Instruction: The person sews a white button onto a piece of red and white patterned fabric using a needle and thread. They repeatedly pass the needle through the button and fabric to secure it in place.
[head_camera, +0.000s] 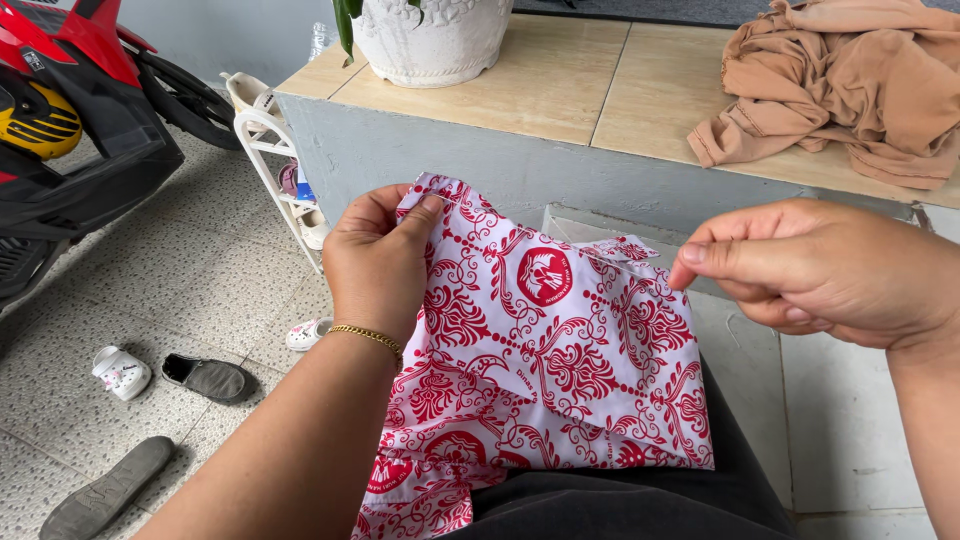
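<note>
A white cloth with red ornamental print and round red emblems (545, 360) lies over my lap on dark trousers (640, 500). My left hand (378, 262), with a thin gold bracelet at the wrist, pinches the cloth's upper left edge between thumb and fingers. My right hand (810, 268) hovers to the right of the cloth with thumb and forefinger pinched together; a fine thread seems to run from it toward the cloth's top edge, but it is too thin to be sure.
A tiled ledge (560, 85) ahead carries a white plant pot (432, 38) and a heap of tan fabric (850, 85). A red motor scooter (75, 110) stands at left. A white shoe rack (280, 170) and several loose shoes (205, 378) are on the speckled floor.
</note>
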